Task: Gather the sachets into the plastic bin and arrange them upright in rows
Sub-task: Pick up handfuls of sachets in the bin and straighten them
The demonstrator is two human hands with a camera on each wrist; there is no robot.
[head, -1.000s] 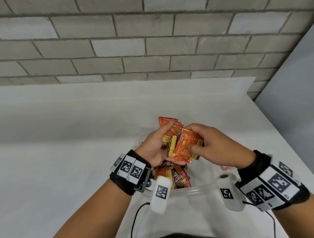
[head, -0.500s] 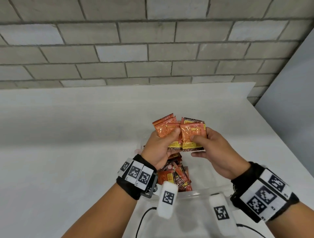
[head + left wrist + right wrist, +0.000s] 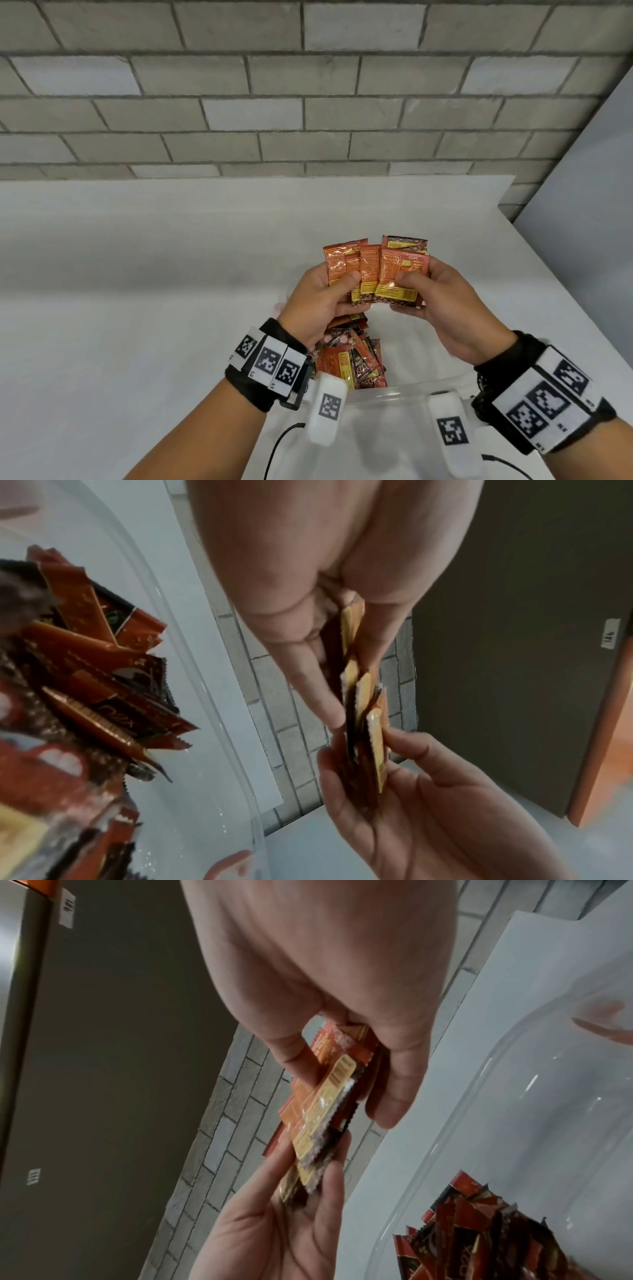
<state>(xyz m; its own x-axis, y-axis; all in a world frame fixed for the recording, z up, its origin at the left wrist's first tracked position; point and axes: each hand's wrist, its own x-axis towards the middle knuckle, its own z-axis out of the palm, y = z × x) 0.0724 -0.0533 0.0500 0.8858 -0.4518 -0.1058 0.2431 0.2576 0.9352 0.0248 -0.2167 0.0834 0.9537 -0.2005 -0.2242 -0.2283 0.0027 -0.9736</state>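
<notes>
Both my hands pinch one fanned bundle of sachets [image 3: 375, 274] at frame centre — left hand [image 3: 320, 301] thumb on its left edge, right hand [image 3: 442, 308] on its right — held above the clear plastic bin [image 3: 411, 390], where loose sachets [image 3: 352, 359] lie jumbled.

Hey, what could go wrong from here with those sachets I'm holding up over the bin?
The fanned sachets are only pinched at their lower edges by the left hand and right hand, so one may slip out. The sachets in the bin lean in a jumble, so new ones set beside them may tip. The clear bin could slide, since neither hand steadies it.
</notes>
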